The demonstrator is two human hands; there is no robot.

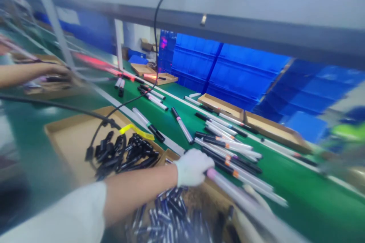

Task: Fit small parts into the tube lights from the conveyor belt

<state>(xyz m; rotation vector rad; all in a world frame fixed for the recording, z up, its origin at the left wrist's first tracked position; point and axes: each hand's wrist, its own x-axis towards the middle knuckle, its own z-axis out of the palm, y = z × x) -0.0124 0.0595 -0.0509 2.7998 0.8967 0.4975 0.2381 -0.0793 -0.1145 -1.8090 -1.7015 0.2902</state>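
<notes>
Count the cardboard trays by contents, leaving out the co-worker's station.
Tray of black parts: 1
Tray of blue and silver parts: 1
Trays farther along the belt: 4
Total: 6

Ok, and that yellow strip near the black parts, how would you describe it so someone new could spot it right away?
Find the green conveyor belt crossing the view. Beside its near edge sits a shallow cardboard tray heaped with black pen parts. The yellow strip lies along that tray's far rim, the only bright yellow thing on it.
</notes>
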